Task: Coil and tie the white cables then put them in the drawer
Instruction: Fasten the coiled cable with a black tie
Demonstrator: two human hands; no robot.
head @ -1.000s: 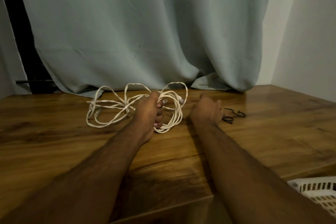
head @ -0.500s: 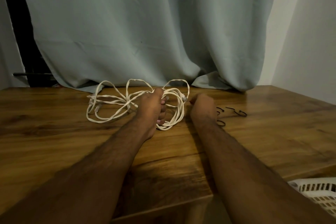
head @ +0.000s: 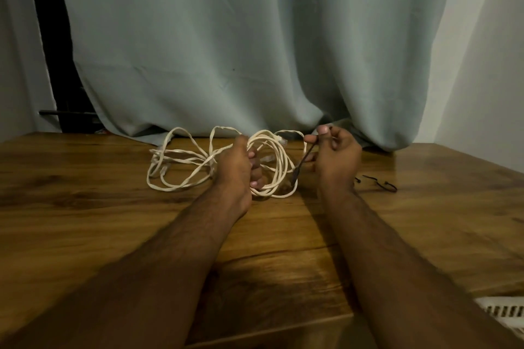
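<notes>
White cables (head: 181, 161) lie in loose loops on the wooden table (head: 85, 221), near the curtain. My left hand (head: 235, 170) grips a coiled bundle of the loops at their right end, fingers curled through the coil. My right hand (head: 334, 156) is raised just right of the coil and pinches a thin black tie (head: 302, 163) between thumb and fingers. The tie hangs down toward the coil's right edge. No drawer is in view.
More black ties (head: 380, 183) lie on the table right of my right hand. A grey-green curtain (head: 241, 51) hangs behind the cables and touches the table. A white slatted basket (head: 504, 312) shows at the lower right, past the table's front edge.
My right hand picked a black tie off the table and lifted it toward the coil. My left hand kept its grip on the coiled loops.
</notes>
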